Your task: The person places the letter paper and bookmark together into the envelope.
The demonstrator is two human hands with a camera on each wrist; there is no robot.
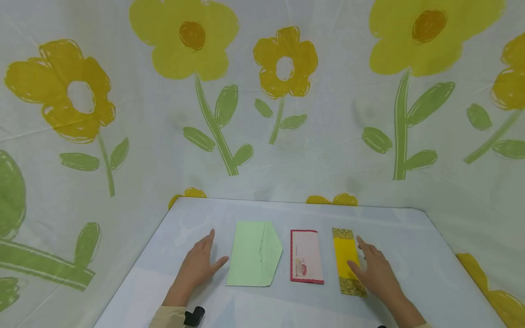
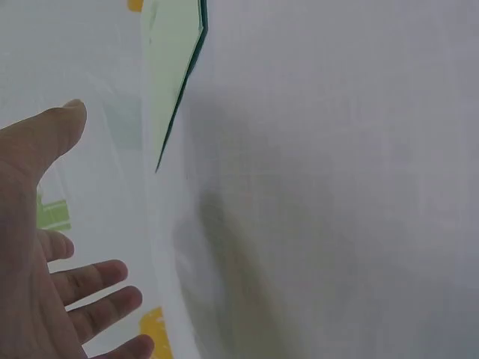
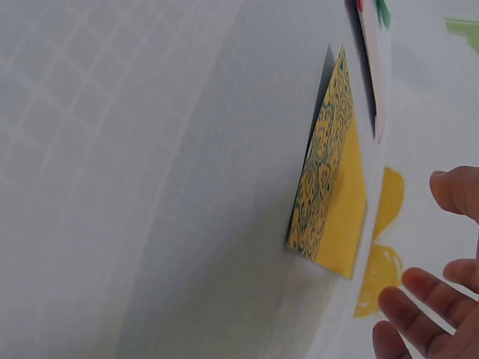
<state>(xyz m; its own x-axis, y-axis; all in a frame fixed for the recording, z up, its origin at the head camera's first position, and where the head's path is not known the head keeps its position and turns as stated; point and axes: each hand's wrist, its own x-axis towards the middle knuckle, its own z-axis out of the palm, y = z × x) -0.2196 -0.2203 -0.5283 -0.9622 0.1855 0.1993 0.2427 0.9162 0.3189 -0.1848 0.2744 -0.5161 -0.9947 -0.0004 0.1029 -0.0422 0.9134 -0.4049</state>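
A pale green envelope (image 1: 248, 255) with a pointed flap lies flat on the white table, its point toward the right. My left hand (image 1: 197, 266) hovers just left of it, fingers spread and holding nothing. To the envelope's right lies a pinkish-white card (image 1: 307, 253) with a red border and a small printed picture. Furthest right is a narrow yellow paper packet (image 1: 345, 250) with patterned bands at both ends. Over its right edge my right hand (image 1: 377, 271) reaches with thumb and fingers apart, the thumb overlapping the packet. In the right wrist view, the packet (image 3: 340, 213) appears apart from the fingers.
The white table (image 1: 197, 209) has rounded far corners. A cloth (image 1: 328, 127) printed with yellow flowers hangs behind and on both sides. A black wrist strap (image 1: 194, 315) shows by the left sleeve (image 1: 167, 317).
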